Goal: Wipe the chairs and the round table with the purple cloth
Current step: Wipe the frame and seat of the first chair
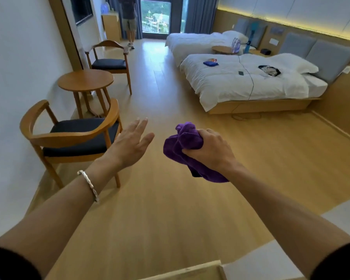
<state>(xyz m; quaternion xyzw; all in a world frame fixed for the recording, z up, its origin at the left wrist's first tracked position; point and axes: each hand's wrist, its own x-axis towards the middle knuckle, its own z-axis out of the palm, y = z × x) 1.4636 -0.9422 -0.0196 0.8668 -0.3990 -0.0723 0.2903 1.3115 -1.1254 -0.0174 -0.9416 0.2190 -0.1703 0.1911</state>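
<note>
My right hand [210, 149] grips the bunched purple cloth [182, 144] in the air over the wooden floor. My left hand [130, 143] is stretched out flat with straight fingers, holding nothing, just right of the near chair [69, 136]. That chair has a curved wooden back and a dark seat and stands by the left wall. Behind it is the small round wooden table [85, 79]. A second chair [109, 61] of the same kind stands beyond the table.
Two beds with white covers [240, 81] fill the right side, with small items lying on the nearer one. A person [129, 19] stands at the far window. Open wooden floor lies between the chairs and the beds. A wooden edge [190, 269] shows at the bottom.
</note>
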